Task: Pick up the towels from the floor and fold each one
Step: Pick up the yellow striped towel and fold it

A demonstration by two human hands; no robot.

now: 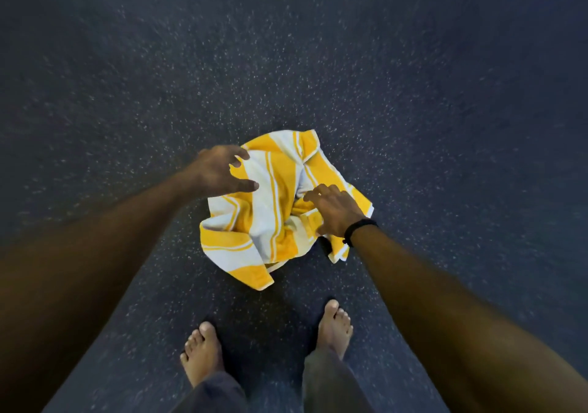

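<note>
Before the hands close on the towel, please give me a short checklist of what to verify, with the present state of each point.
1. Towel in view, lying crumpled on the floor: ok.
2. Left hand open, fingers spread over the towel's left part: ok.
3. Right hand open over the towel's right part: ok.
4. Either hand already has a grip on the cloth: not ok.
5. Bare feet off the towel: ok.
6. Corners found for folding: cannot tell.

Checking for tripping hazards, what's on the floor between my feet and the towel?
Nothing: head view shows bare speckled floor between the feet and yellow striped towel.
</note>
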